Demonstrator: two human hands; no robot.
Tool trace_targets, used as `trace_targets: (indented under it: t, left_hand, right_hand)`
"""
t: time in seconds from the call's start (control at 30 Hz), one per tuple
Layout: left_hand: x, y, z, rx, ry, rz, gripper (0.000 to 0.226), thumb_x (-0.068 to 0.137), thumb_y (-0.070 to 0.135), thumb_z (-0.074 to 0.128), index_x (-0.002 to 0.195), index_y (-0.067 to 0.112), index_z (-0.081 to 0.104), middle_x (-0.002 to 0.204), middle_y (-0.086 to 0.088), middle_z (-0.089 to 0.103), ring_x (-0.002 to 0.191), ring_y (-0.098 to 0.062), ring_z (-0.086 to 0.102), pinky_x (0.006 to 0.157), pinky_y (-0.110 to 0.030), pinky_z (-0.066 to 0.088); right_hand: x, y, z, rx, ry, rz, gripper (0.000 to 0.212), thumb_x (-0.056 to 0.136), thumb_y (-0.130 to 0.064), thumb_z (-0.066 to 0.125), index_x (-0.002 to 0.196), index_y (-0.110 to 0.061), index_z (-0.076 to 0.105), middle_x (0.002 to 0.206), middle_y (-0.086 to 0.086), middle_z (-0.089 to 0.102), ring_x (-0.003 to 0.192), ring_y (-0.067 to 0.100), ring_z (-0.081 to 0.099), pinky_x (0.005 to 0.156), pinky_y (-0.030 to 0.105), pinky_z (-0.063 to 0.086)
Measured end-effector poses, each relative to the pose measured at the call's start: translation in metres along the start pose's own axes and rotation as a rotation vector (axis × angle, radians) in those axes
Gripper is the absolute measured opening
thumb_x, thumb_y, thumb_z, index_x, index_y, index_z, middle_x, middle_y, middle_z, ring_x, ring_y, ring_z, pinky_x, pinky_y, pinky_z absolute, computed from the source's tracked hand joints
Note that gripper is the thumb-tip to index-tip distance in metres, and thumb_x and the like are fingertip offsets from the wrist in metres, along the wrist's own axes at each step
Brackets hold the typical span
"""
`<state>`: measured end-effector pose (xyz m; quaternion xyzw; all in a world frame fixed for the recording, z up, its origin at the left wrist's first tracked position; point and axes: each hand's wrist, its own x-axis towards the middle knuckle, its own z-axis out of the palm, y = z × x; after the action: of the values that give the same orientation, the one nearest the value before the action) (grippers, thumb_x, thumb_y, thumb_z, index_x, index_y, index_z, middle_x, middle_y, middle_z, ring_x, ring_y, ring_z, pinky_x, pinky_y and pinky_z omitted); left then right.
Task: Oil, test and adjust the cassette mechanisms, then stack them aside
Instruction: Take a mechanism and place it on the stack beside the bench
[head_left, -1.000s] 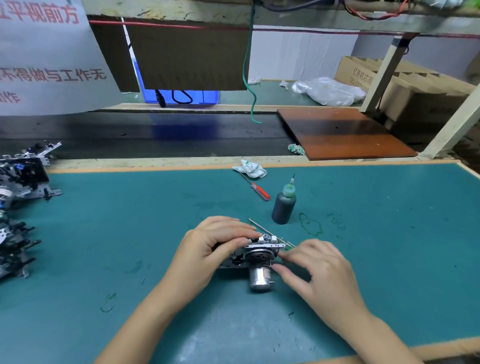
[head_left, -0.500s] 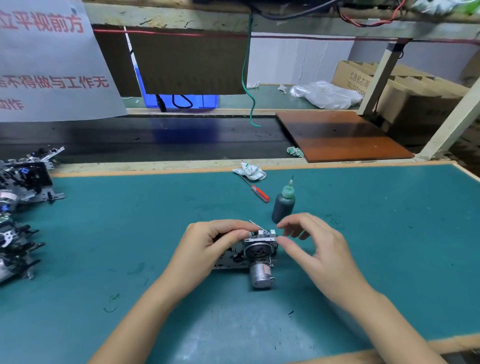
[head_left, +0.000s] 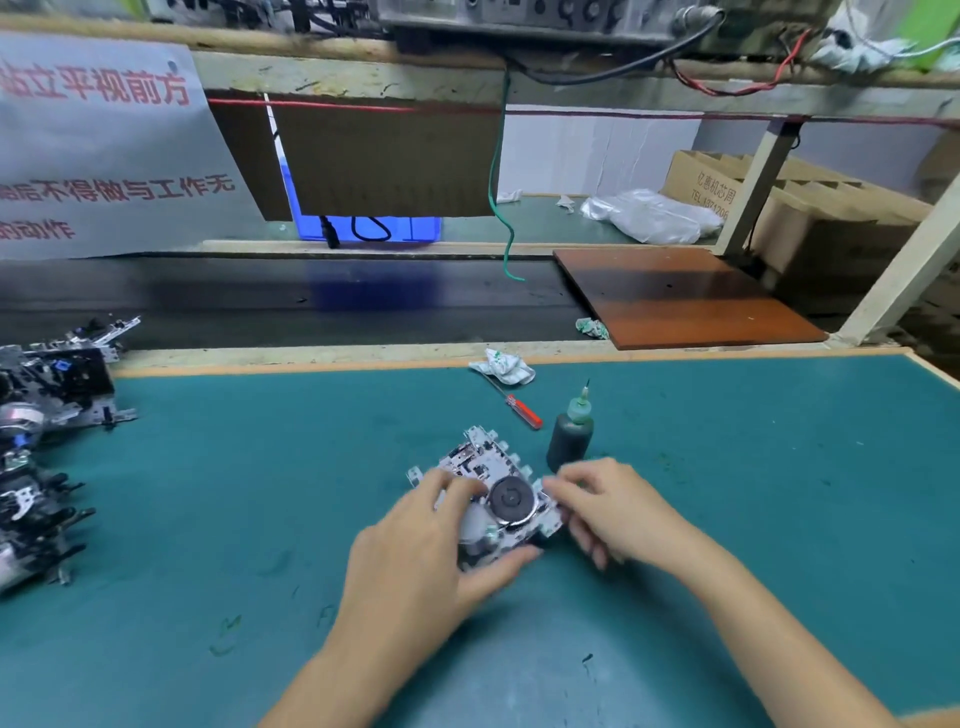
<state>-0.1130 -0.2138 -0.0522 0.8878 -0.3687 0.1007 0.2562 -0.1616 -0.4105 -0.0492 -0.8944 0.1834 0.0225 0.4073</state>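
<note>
At the centre of the frame, one cassette mechanism (head_left: 493, 499) sits tilted between both hands, just above the green tabletop (head_left: 779, 493). The left hand (head_left: 421, 551) has its fingers clamped around its near edge; the right hand (head_left: 608, 509) pinches its right side. A pile of mechanisms (head_left: 41, 441) lies at the left edge, so some appear finished, while this one is not yet stacked. The oil bottle (head_left: 570, 436) and screwdriver (head_left: 519, 408) stand untouched behind. Compared with a second ago, the mechanism is turned flywheel-up.
</note>
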Motion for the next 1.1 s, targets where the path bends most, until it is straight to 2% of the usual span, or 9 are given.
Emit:
trace_targets:
  t: [0.1,0.27,0.4,0.5,0.57,0.67,0.73,0.93,1.1]
  left_hand:
    - [-0.004,-0.013,0.013,-0.033,-0.029,-0.042,0.05,0.076,0.072,0.049,0.105,0.033,0.059,0.098,0.017,0.054,0.097,-0.006,0.05,0.073,-0.02,0.042]
    - [0.0,-0.042,0.006,-0.308,-0.013,-0.012,0.032,0.069,0.055,0.07,0.093,0.034,0.065,0.08,0.028,0.054,0.085,0.003,0.049,0.076,-0.008,0.035]
    - [0.01,-0.057,-0.003,-0.558,-0.168,-0.028,0.029,0.065,0.049,0.071,0.094,0.051,0.066,0.095,0.024,0.065,0.098,-0.002,0.055,0.087,-0.017,0.043]
    - [0.012,-0.057,0.004,-0.591,-0.069,-0.079,0.04,0.076,0.034,0.072,0.109,0.048,0.057,0.108,0.025,0.063,0.103,0.003,0.055,0.094,-0.023,0.043]
    - [0.008,-0.058,0.008,-0.635,-0.064,-0.138,0.054,0.075,0.041,0.074,0.123,0.043,0.048,0.123,0.02,0.055,0.111,0.006,0.051,0.098,-0.022,0.042]
    - [-0.003,-0.066,0.012,-0.558,-0.256,-0.06,0.102,0.054,0.064,0.079,0.138,0.052,0.022,0.137,0.038,0.03,0.127,0.014,0.031,0.101,-0.004,0.026]
    - [-0.007,-0.073,0.011,-0.481,-0.302,-0.008,0.114,0.048,0.064,0.081,0.136,0.064,0.009,0.132,0.051,0.015,0.128,0.021,0.019,0.096,0.005,0.018]
    - [-0.007,-0.078,0.01,-0.471,-0.259,-0.017,0.106,0.06,0.044,0.086,0.132,0.068,0.011,0.138,0.039,0.023,0.131,0.015,0.025,0.1,0.001,0.02]
    - [-0.009,-0.076,0.01,-0.508,-0.255,-0.029,0.104,0.065,0.034,0.083,0.138,0.058,0.014,0.14,0.035,0.026,0.131,0.014,0.028,0.101,0.0,0.022]
  right_hand:
    - [-0.019,0.003,0.025,-0.081,-0.061,0.0,0.038,0.096,-0.035,0.044,0.065,-0.015,0.053,0.043,0.0,0.057,0.034,0.011,0.051,0.038,0.018,0.037]
    - [-0.025,0.009,0.031,-0.293,0.227,-0.009,0.036,0.095,-0.048,0.041,0.077,-0.02,0.053,0.061,0.001,0.063,0.064,0.019,0.058,0.066,0.033,0.049]
    - [-0.021,0.013,0.034,-0.366,0.402,-0.03,0.026,0.096,-0.042,0.043,0.083,-0.021,0.051,0.064,0.001,0.053,0.077,0.032,0.056,0.065,0.036,0.044]
    - [-0.024,0.016,0.038,-0.292,0.47,-0.097,0.018,0.097,-0.032,0.046,0.105,-0.024,0.06,0.058,-0.005,0.049,0.072,0.031,0.056,0.065,0.037,0.044]
    - [-0.024,0.019,0.039,-0.314,0.448,-0.141,0.025,0.097,-0.026,0.045,0.118,-0.03,0.059,0.058,-0.009,0.047,0.073,0.028,0.057,0.065,0.036,0.042]
    - [-0.025,0.022,0.04,-0.358,0.403,-0.186,0.028,0.096,-0.023,0.046,0.114,-0.037,0.062,0.07,-0.007,0.061,0.081,0.023,0.06,0.065,0.033,0.039]
    - [-0.025,0.024,0.04,-0.37,0.389,-0.18,0.024,0.095,-0.024,0.047,0.109,-0.035,0.063,0.081,-0.005,0.068,0.087,0.023,0.06,0.066,0.032,0.038]
    - [-0.025,0.027,0.042,-0.358,0.408,-0.197,0.02,0.093,-0.025,0.049,0.103,-0.032,0.065,0.073,-0.005,0.064,0.08,0.023,0.059,0.06,0.032,0.031]
    - [-0.025,0.029,0.043,-0.353,0.421,-0.205,0.02,0.094,-0.025,0.048,0.103,-0.032,0.065,0.067,-0.007,0.06,0.078,0.022,0.059,0.059,0.032,0.029]
